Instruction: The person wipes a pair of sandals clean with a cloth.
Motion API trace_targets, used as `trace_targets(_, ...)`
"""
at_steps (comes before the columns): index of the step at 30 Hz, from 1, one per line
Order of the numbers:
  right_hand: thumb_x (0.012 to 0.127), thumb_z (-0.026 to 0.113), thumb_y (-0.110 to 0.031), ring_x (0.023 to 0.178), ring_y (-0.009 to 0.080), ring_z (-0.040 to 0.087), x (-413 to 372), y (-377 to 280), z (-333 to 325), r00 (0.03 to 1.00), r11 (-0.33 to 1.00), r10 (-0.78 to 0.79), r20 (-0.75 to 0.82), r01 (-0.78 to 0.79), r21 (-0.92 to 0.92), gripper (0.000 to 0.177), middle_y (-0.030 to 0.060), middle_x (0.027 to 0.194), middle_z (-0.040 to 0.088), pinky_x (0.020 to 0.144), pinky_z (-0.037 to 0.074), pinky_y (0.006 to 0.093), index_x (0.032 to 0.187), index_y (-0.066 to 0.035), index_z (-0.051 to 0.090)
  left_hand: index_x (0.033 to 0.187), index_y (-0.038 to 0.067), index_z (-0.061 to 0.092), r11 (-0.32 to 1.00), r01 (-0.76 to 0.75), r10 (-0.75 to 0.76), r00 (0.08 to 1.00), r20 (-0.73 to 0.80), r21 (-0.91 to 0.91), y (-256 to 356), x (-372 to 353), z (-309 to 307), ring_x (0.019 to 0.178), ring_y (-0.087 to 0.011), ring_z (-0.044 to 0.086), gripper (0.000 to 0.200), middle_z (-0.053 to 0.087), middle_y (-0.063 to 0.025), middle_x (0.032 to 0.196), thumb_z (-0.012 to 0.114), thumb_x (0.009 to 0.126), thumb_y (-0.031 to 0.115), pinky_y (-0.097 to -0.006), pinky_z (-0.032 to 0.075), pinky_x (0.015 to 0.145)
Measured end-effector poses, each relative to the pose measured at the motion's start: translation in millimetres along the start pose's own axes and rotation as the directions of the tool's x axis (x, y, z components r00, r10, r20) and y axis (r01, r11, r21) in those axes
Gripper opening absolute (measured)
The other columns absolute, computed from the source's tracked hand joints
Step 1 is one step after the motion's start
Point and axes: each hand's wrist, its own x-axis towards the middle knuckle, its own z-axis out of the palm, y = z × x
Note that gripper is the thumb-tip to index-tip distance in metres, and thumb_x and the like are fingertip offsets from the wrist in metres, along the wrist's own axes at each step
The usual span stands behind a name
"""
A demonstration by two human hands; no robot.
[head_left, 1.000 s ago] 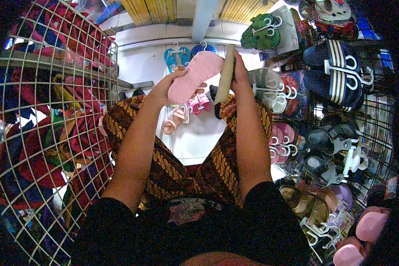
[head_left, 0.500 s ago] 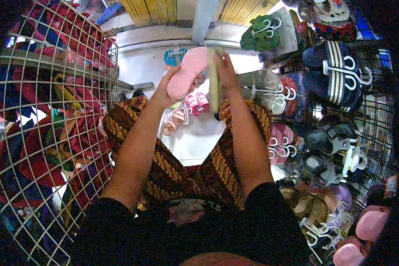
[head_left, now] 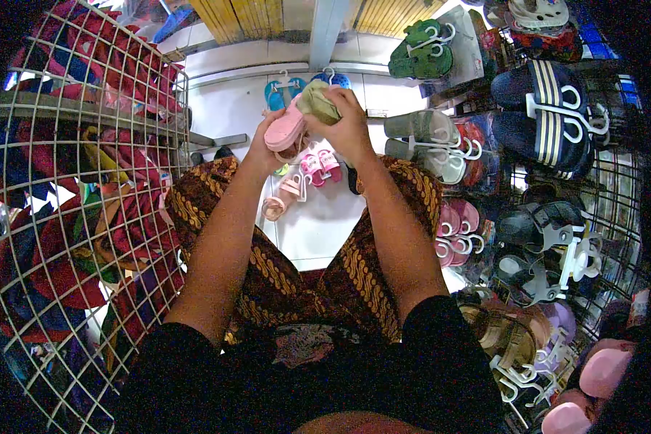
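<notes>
My left hand [head_left: 260, 147] is closed around a pink sandal [head_left: 284, 132], held up over the floor between my knees. A folded yellow-green cloth [head_left: 318, 103] is gripped in my right hand [head_left: 349, 132] and lies against the far part of the sandal, covering it. Part of the sandal's underside and straps is hidden by my fingers. Below the hands, bright pink child-size sandals [head_left: 320, 168] and a peach pair [head_left: 283, 196] on a white hanger lie on the white tiles.
A wire grid rack [head_left: 87, 195] with red and dark goods stands on the left. At right, another rack carries hanging footwear, including navy striped slides [head_left: 546, 119] and green clogs [head_left: 421, 50]. Blue sandals [head_left: 282, 92] lie ahead, near a grey post [head_left: 328, 32].
The cloth has swung from upright beside the sandal to bunched against it, my right hand moving left. The sandal has tilted and shifted slightly left.
</notes>
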Motion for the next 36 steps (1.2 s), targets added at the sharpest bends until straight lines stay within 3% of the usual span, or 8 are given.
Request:
trace_targets(11, 0.07, 0.083, -0.03, 0.106, 0.0334, 0.055, 2, -8, -3, 0.995, 0.996, 0.045, 0.084, -0.05, 0.068, 0.054, 0.018, 0.114, 0.055, 0.093, 0.046, 0.0419, 0.116, -0.009, 0.062, 0.111, 0.006, 0.062, 0.999, -0.038, 0.04, 0.994, -0.1, 0.019, 8, -3, -4, 0.09, -0.0241, 0.067, 0.039, 0.068, -0.0116, 0.101, 0.055, 0.089, 0.037, -0.0384, 0.055, 0.081)
trace_targets(15, 0.069, 0.084, -0.031, 0.103, 0.0333, 0.058, 8, 10, -6, 0.955, 0.966, 0.254, -0.154, -0.257, -0.001, 0.052, 0.0158, 0.111, 0.056, 0.089, 0.049, 0.0408, 0.113, -0.009, 0.064, 0.111, 0.005, 0.062, 1.0, -0.02, 0.021, 0.998, -0.061, 0.021, 6, -1, -3, 0.089, -0.0242, 0.067, 0.038, 0.068, -0.0113, 0.102, 0.057, 0.088, 0.035, -0.0381, 0.055, 0.081)
trace_targets(18, 0.07, 0.082, -0.028, 0.107, 0.033, 0.058, -1, 1, 3, 0.998, 0.995, -0.013, 0.061, 0.006, 0.1, 0.052, 0.0169, 0.113, 0.058, 0.093, 0.048, 0.0399, 0.114, -0.008, 0.063, 0.111, 0.005, 0.062, 0.999, -0.039, 0.038, 0.998, -0.05, -0.021, 8, -6, 3, 0.089, -0.0244, 0.066, 0.038, 0.068, -0.0111, 0.102, 0.057, 0.088, 0.035, -0.0376, 0.055, 0.08)
trace_targets(21, 0.069, 0.082, -0.026, 0.103, 0.0324, 0.06, 2, -3, -2, 0.979, 0.971, 0.152, 0.138, -0.174, 0.165, 0.049, 0.0169, 0.112, 0.059, 0.09, 0.05, 0.0401, 0.11, -0.006, 0.064, 0.11, 0.005, 0.062, 0.998, -0.021, 0.019, 0.999, -0.03, -0.06, 7, -8, -7, 0.088, -0.0237, 0.066, 0.038, 0.068, -0.0111, 0.102, 0.056, 0.089, 0.036, -0.0372, 0.054, 0.079)
trace_targets(24, 0.07, 0.082, -0.024, 0.1, 0.0248, 0.058, 7, 3, -2, 0.943, 0.955, 0.294, -0.154, -0.296, 0.015, 0.052, 0.0127, 0.106, 0.057, 0.089, 0.048, 0.0341, 0.111, -0.001, 0.06, 0.11, 0.005, 0.062, 0.998, -0.03, 0.037, 0.992, -0.118, 0.059, 7, -5, 5, 0.086, -0.0229, 0.066, 0.037, 0.068, -0.0109, 0.101, 0.054, 0.09, 0.035, -0.036, 0.055, 0.076)
trace_targets(28, 0.072, 0.08, -0.033, 0.11, 0.0332, 0.054, -2, 6, 3, 0.965, 0.973, 0.141, 0.219, -0.176, 0.147, 0.058, 0.0172, 0.113, 0.054, 0.094, 0.046, 0.041, 0.118, -0.005, 0.058, 0.112, 0.004, 0.06, 0.997, -0.026, 0.028, 0.999, -0.024, 0.071, 15, 6, -12, 0.086, -0.0225, 0.067, 0.038, 0.068, -0.0114, 0.1, 0.054, 0.09, 0.035, -0.0343, 0.056, 0.073)
trace_targets(33, 0.071, 0.081, -0.031, 0.107, 0.0356, 0.055, 2, 29, 0, 0.969, 0.953, 0.243, -0.05, -0.248, -0.173, 0.059, 0.0183, 0.111, 0.053, 0.093, 0.047, 0.0408, 0.117, -0.004, 0.057, 0.121, 0.002, 0.054, 0.991, 0.008, 0.001, 0.998, -0.069, 0.137, 13, 8, -21, 0.099, -0.0275, 0.065, 0.046, 0.065, -0.0146, 0.111, 0.053, 0.092, 0.037, -0.0404, 0.055, 0.085)
trace_targets(36, 0.074, 0.078, -0.025, 0.107, 0.026, 0.057, -5, 21, 3, 0.959, 0.969, 0.231, 0.165, -0.242, 0.047, 0.053, 0.0159, 0.112, 0.057, 0.09, 0.047, 0.0358, 0.117, -0.003, 0.056, 0.12, 0.001, 0.054, 0.973, -0.065, 0.087, 0.992, -0.094, 0.22, 11, 8, -16, 0.094, -0.025, 0.067, 0.044, 0.066, -0.0139, 0.107, 0.053, 0.093, 0.036, -0.0363, 0.056, 0.083)
